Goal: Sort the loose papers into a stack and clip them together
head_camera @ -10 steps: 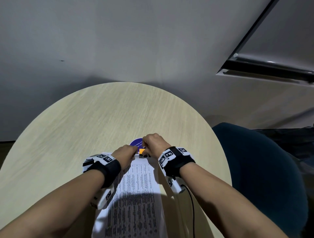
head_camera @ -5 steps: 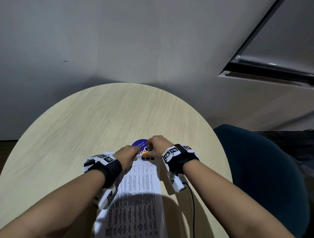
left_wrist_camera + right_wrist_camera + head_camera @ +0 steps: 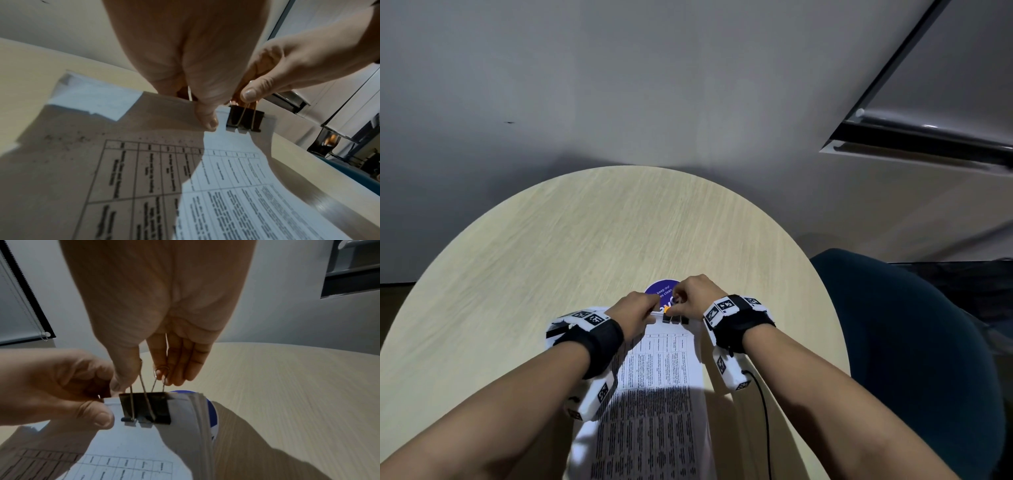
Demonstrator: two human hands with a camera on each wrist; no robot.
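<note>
A stack of printed papers [image 3: 661,377] lies on the round table, its far end lifted a little off the top. A black binder clip [image 3: 674,320] sits over the middle of that far edge. My left hand [image 3: 654,310] pinches the papers' edge just left of the clip; its thumb [image 3: 207,120] lies on the top sheet [image 3: 226,178]. My right hand [image 3: 676,303] pinches the clip's wire handles from above. In the right wrist view the clip [image 3: 146,407] bites the paper stack [image 3: 133,443], with thumb and fingers [image 3: 164,378] on the raised handles.
The light wooden table [image 3: 585,240] extends far and left of the hands. A round purple sticker [image 3: 662,289] lies just beyond the clip. A dark blue chair [image 3: 911,342] stands at the right, and a thin black cable [image 3: 765,411] runs from my right wrist.
The black clip now shows fully seated on the papers' far edge. My right hand has shifted slightly up and right on the handles. The left hand keeps its pinch.
</note>
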